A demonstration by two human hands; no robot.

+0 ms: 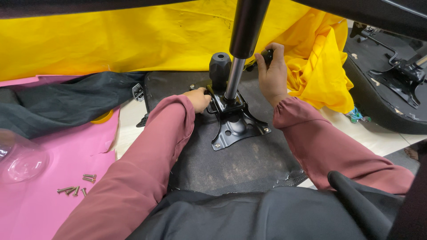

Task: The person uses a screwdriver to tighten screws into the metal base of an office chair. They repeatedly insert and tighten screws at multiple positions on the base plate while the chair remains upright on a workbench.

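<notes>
A black metal chair mechanism plate (234, 126) sits screwed onto the dark underside of a chair seat (240, 164). A gas-lift cylinder (240, 49) rises from its middle toward the camera, with a black round knob (219, 66) beside it. My left hand (199, 98) rests against the left edge of the plate, fingers curled on it. My right hand (272, 71) is closed around a black lever handle (267, 55) behind the cylinder. Both arms wear dusky red sleeves.
Several loose screws (76, 186) lie on a pink sheet (53, 204) at the left, near a clear plastic dome (20, 160). Yellow cloth (133, 35) lies behind. Another chair seat with a black mechanism (398, 78) lies at the right.
</notes>
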